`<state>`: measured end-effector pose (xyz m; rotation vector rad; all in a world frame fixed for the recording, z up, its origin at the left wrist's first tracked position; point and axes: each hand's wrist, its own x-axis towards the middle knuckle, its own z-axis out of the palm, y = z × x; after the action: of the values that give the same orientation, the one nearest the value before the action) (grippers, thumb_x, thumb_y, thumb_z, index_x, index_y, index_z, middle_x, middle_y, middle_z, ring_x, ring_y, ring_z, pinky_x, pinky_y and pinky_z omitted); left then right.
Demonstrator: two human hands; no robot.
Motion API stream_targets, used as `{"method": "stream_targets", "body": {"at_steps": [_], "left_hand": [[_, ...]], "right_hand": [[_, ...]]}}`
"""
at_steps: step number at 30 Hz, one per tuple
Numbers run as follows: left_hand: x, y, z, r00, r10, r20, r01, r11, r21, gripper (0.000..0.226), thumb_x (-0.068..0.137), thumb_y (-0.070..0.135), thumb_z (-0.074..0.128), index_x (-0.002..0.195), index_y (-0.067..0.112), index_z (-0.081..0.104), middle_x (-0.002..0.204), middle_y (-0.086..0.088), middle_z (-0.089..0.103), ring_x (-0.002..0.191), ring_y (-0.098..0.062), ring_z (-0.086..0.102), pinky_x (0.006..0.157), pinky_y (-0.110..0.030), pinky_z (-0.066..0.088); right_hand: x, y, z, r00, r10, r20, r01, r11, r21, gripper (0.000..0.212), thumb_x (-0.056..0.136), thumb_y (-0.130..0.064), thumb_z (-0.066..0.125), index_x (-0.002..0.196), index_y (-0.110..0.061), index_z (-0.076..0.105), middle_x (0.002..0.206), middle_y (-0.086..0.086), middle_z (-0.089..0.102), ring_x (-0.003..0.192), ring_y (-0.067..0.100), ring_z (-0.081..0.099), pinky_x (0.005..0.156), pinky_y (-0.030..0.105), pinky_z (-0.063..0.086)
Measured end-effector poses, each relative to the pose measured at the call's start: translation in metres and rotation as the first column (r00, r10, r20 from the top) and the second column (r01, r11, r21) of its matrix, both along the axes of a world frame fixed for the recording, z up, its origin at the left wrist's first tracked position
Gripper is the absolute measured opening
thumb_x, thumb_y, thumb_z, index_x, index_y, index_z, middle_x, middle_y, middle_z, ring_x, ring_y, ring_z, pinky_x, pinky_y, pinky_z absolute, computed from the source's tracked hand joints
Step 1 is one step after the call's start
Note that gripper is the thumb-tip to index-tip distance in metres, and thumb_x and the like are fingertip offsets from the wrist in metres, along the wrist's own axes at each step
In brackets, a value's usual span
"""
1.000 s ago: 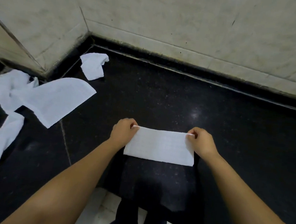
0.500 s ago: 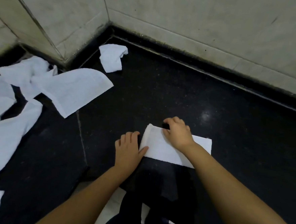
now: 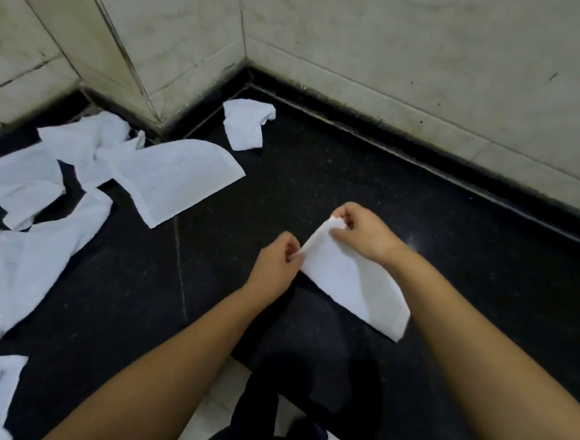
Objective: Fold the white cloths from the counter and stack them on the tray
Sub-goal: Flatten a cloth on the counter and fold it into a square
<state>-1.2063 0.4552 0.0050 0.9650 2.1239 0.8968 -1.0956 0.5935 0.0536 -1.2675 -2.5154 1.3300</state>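
A folded white cloth (image 3: 346, 282) lies on the black counter (image 3: 318, 187) near the front edge, its left end lifted off the surface. My left hand (image 3: 277, 263) pinches the lifted end's near corner. My right hand (image 3: 363, 233) pinches the far corner, raised a little higher. Several unfolded white cloths are spread over the counter's left side, the largest flat one (image 3: 174, 181) closest to my hands. A small crumpled cloth (image 3: 247, 124) sits by the back corner. No tray is in view.
Pale tiled walls (image 3: 396, 55) close off the counter at the back and left, with a protruding wall corner (image 3: 127, 71) at the left. The counter's front edge (image 3: 238, 357) runs just below my forearms, with a pale floor beneath.
The cloth lay flat with my hands at or on it. Now both hands pinch its left end and have lifted it off the counter. The view has shifted left.
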Motion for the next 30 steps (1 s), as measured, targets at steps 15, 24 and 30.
{"method": "stream_targets", "body": {"at_steps": [15,24,30], "left_hand": [[0.002,-0.019,0.058,0.947,-0.321,-0.006,0.314,0.923,0.223,0.014,0.086,0.013,0.065,0.095,0.024,0.066,0.104,0.011,0.068,0.099,0.0,0.063,0.089,-0.014,0.047],[0.019,-0.056,-0.008,0.829,-0.535,0.165,0.559,0.799,-0.219,0.005,0.086,0.019,0.063,0.091,0.017,0.065,0.088,0.0,0.067,0.083,-0.014,0.063,0.083,-0.029,0.05],[-0.006,-0.012,0.006,0.896,-0.411,0.17,0.434,0.891,-0.134,0.003,0.087,0.017,0.065,0.09,0.017,0.065,0.087,0.005,0.065,0.081,-0.007,0.059,0.081,-0.023,0.047]], "right_hand": [[0.085,-0.028,0.027,0.951,0.014,-0.308,0.017,0.995,0.096,0.036,0.081,0.004,0.061,0.077,-0.031,0.054,0.082,-0.001,0.059,0.075,0.008,0.053,0.072,0.019,0.042],[0.131,-0.09,-0.05,0.982,0.183,0.051,-0.167,0.96,-0.226,0.02,0.084,-0.013,0.065,0.08,-0.032,0.058,0.087,-0.006,0.062,0.078,0.007,0.056,0.069,0.013,0.043],[0.098,-0.042,-0.035,0.998,-0.057,-0.026,0.05,0.977,-0.206,0.008,0.086,-0.02,0.066,0.091,-0.014,0.065,0.089,0.0,0.06,0.081,0.01,0.056,0.081,0.028,0.048]]}}
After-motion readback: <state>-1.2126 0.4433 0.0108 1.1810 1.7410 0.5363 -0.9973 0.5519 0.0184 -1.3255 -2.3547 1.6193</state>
